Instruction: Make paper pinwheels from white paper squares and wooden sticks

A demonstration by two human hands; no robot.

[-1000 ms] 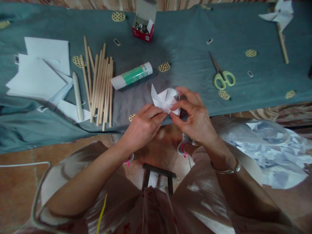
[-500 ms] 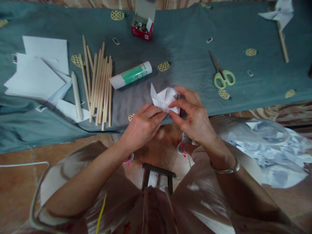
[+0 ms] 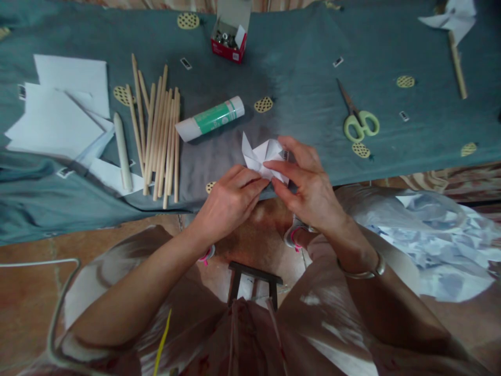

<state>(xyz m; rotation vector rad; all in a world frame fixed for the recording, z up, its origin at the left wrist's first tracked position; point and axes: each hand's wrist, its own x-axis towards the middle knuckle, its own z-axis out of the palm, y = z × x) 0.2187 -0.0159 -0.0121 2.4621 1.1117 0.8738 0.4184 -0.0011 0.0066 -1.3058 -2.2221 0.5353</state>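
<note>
A small folded white paper pinwheel [image 3: 260, 155] lies near the front edge of the grey-green cloth [image 3: 297, 78]. My left hand [image 3: 230, 201] pinches its lower left edge with closed fingers. My right hand [image 3: 307, 185] grips its right side, thumb and fingers curled over the folds. Part of the paper is hidden under my right fingers. A glue stick [image 3: 211, 118] with a green label lies just behind it to the left.
Several wooden sticks [image 3: 158, 133] and white paper sheets [image 3: 58, 115] lie at the left. A red box of small metal pieces [image 3: 229, 39] stands at the back, green-handled scissors [image 3: 358, 117] at the right, a finished pinwheel on a stick [image 3: 454, 31] far right. Crumpled paper scraps [image 3: 442, 245] lie below.
My right thumb and fingers have shifted slightly left over the pinwheel's folds. The view has tipped a little; both hands stay on the paper.
</note>
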